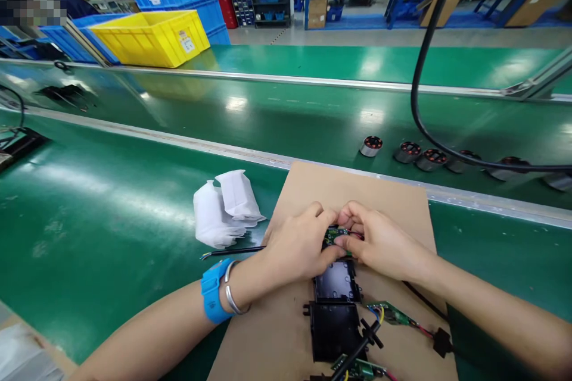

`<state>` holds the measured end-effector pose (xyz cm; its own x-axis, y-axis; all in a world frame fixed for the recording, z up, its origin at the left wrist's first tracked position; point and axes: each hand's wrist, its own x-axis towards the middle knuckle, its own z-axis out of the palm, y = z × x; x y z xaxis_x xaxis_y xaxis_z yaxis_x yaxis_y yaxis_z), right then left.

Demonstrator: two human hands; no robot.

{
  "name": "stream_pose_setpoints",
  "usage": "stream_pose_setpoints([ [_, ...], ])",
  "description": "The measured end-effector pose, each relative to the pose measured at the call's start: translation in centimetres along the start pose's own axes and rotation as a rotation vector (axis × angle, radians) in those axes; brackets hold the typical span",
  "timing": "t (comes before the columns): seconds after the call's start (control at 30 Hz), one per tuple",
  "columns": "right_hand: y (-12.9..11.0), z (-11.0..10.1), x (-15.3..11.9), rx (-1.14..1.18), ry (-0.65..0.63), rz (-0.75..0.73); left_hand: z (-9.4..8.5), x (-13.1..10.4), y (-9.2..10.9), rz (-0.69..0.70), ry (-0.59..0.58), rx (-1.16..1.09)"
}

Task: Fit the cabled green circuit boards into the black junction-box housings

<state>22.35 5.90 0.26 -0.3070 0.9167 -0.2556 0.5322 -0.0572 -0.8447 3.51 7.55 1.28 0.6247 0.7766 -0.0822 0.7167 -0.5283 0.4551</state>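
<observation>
A small green circuit board [336, 236] is pinched between my two hands above a sheet of brown cardboard [286, 321]. My left hand [304, 241] grips its left side, fingers and thumb closed. From the right, my right hand [369, 238] closes on the board's other end, where red wires show. Just below lie black plastic cases [336, 281], opened flat. A second green board [391, 314] with coloured wires and a black connector lies to their right. Part of the held board is hidden behind my fingers.
White pouches [218, 208] are stacked left of the cardboard, near a black cable end [232, 251]. Several metal motor parts [370, 146] stand along the green belt beyond. A yellow bin [152, 38] sits at the back left. A black cable [417, 89] hangs at right.
</observation>
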Motion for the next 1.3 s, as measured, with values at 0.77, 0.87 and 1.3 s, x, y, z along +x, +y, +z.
stream_pose_setpoints([
  [0.77,-1.2,-0.9,-2.5,-0.114,0.029,-0.052,0.2,-0.3,1.1,0.069,0.03,0.252],
  [0.87,-0.8,-2.1,-3.8,-0.076,0.031,0.014,0.3,-0.3,1.2,0.063,0.035,0.243],
  [1.3,0.4,-2.1,-4.8,-0.32,0.051,-0.116,-0.3,0.3,2.0,0.119,-0.074,0.32],
])
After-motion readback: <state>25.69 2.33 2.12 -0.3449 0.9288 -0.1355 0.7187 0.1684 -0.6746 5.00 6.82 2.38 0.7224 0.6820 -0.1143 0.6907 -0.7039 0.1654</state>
